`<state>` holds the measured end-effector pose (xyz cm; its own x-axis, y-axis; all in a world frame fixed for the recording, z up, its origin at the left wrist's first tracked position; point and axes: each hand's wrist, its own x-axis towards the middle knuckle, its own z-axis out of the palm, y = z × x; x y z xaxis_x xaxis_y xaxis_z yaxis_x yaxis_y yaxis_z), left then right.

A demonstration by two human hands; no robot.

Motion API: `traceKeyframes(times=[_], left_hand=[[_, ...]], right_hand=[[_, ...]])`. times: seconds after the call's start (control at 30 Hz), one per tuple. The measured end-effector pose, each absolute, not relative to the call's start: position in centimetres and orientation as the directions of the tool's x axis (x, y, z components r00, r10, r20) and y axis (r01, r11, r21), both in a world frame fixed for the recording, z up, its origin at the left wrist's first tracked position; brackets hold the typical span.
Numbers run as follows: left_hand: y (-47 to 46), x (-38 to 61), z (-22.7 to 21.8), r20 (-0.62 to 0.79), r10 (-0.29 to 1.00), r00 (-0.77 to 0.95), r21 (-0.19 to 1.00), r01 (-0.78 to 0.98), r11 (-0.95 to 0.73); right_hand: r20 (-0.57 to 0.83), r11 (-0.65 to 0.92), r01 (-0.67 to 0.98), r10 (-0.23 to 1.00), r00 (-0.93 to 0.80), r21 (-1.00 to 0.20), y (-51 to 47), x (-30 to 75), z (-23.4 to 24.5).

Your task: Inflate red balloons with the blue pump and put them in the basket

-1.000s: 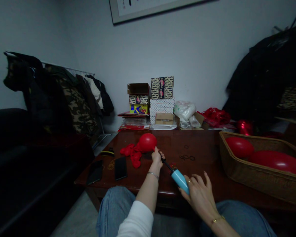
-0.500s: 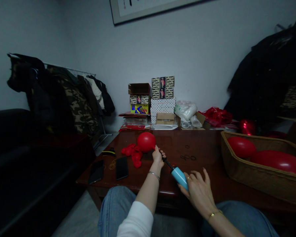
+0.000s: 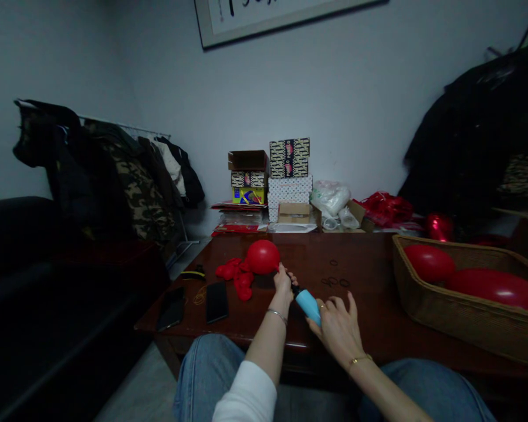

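Observation:
A partly inflated red balloon (image 3: 263, 257) points away from me above the wooden table (image 3: 369, 258). My left hand (image 3: 284, 282) pinches its neck around the black nozzle end of a light blue balloon pump (image 3: 308, 306). Around the pump's blue body my right hand (image 3: 338, 327) is closed by thumb and palm, some fingers lifted. The pump's black rod is nearly hidden between the body and my left hand. Limp red balloons (image 3: 237, 275) lie in a heap just left of the inflated one.
On the right stands a wicker basket (image 3: 411, 299) with red balloons (image 3: 488, 287) in it. Two dark phones (image 3: 217, 301), yellow rubber bands (image 3: 200, 295) and a yellow-black tool (image 3: 193, 274) lie on the left. Several dark rings (image 3: 344, 283) lie mid-table. Stacked boxes (image 3: 289, 190) stand behind.
My right hand has pushed the pump body up and left toward my left hand, covering most of the rod. The balloon looks slightly larger. My left hand keeps its hold.

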<state>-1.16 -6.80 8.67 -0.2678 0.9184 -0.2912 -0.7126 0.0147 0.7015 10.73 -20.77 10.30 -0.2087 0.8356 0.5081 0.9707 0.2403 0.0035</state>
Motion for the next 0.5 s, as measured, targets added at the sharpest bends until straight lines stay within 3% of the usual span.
traceKeyframes(times=[0.5], left_hand=[[-5.7, -3.2, 9.3, -0.264, 0.929, -0.26, 0.661, -0.75, -0.022]], right_hand=[[0.53, 0.295, 0.955, 0.812, -0.243, -0.014, -24.8, 15.2, 8.9]])
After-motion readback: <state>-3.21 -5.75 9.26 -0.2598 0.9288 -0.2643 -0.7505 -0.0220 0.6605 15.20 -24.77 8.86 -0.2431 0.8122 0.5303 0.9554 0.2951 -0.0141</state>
